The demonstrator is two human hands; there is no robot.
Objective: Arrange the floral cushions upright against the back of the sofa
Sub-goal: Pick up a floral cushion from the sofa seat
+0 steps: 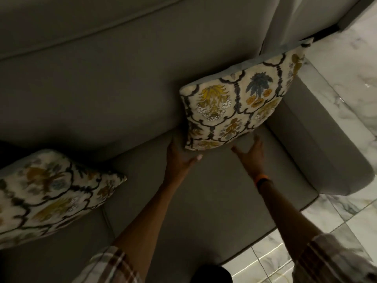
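Left hand: the left hand (pixel 179 155) gripped the lower left corner of a floral cushion (pixel 240 103), thumb lying across the front of the fabric.
Right hand: the right hand (pixel 250 152) was spread open, fingers splayed, at the cushion's lower edge; whether it touched the fabric could not be made out.
Held cushion: it stood tilted against the sofa back (pixel 102 84), near the armrest (pixel 318 139) at the right end of the seat.
Second cushion: another floral cushion (pixel 51 193) lay slanted on the seat (pixel 193 201) at the far left, well apart from both hands.
Person: plaid sleeves (pixel 110 266) covered the upper forearms; an orange band (pixel 263 179) circled the right wrist.
Surroundings: marble floor (pixel 350 58) lay beside the sofa.
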